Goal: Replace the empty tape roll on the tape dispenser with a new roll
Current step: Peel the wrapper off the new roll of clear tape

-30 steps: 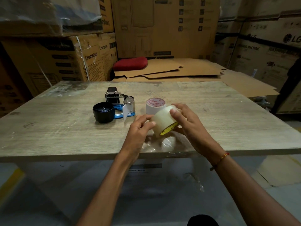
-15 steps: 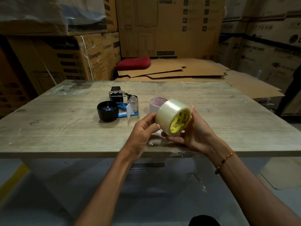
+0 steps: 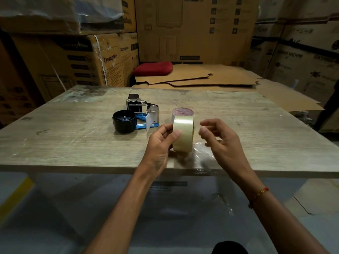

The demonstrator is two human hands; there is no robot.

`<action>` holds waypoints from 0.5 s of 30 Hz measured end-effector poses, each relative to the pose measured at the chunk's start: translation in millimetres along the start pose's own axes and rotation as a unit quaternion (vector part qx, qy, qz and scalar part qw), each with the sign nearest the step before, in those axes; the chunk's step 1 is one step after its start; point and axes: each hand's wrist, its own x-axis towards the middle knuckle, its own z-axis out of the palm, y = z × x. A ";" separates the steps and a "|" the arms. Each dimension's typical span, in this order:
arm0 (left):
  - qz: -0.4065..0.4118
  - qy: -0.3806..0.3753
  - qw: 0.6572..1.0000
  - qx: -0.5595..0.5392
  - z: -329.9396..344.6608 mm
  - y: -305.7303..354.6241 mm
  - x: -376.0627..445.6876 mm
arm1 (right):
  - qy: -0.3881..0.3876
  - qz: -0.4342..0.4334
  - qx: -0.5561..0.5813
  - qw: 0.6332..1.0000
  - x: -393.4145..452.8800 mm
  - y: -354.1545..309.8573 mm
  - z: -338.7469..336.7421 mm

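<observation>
My left hand (image 3: 161, 142) grips a full roll of clear tape (image 3: 183, 133), held on edge above the near part of the wooden table (image 3: 73, 143). Just right of the roll, my right hand (image 3: 220, 142) hovers with fingers apart and holds nothing. Behind the roll stands the empty white tape core (image 3: 182, 112) with red print. The tape dispenser (image 3: 135, 116) lies on the table to the left, its black hub bare, with a blue frame and metal cutter end.
Crumpled clear plastic wrap (image 3: 203, 156) lies on the table under my right hand. Flattened cardboard sheets (image 3: 201, 76) and a red cushion (image 3: 153, 68) sit behind the table. Stacked cardboard boxes (image 3: 91, 57) wall in the back and sides.
The roll has passed from my right hand into my left and turned edge-on. My right hand let go and now hovers apart from it.
</observation>
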 end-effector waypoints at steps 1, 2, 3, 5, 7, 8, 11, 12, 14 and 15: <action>0.001 -0.007 1.000 0.009 -0.1 0.7 -1.0 | -0.011 -0.007 0.008 1.000 -2.7 -0.1 1.7; 0.001 -0.019 1.000 0.018 0.2 1.7 -2.2 | -0.020 -0.020 0.009 1.000 -5.2 0.2 3.8; 0.000 -0.032 0.999 0.026 -0.1 2.6 -3.1 | -0.021 -0.039 0.000 0.999 -7.1 0.7 6.1; -0.001 -0.058 0.998 0.033 -0.7 4.4 -4.5 | 0.001 -0.085 -0.035 0.996 -8.6 1.3 8.7; -0.002 -0.077 0.996 0.037 -1.5 5.2 -4.7 | 0.027 -0.139 -0.087 0.986 -6.8 2.9 9.0; -0.001 -0.082 0.996 0.040 -1.3 5.3 -4.9 | 0.032 -0.160 -0.114 0.980 -5.7 3.9 8.8; 0.011 -0.076 0.995 0.060 -1.0 2.7 -5.0 | 0.013 -0.177 -0.166 0.970 -4.6 5.3 9.9; 0.016 -0.068 0.995 0.068 0.1 2.4 -5.9 | 0.007 -0.175 -0.180 0.968 -5.0 6.0 11.0; 0.029 -0.054 0.994 0.093 2.1 0.4 -6.8 | 0.005 -0.168 -0.183 0.969 -5.0 6.9 11.9; 0.036 -0.044 0.993 0.108 3.0 -1.0 -7.1 | 0.006 -0.160 -0.174 0.972 -3.8 7.2 12.0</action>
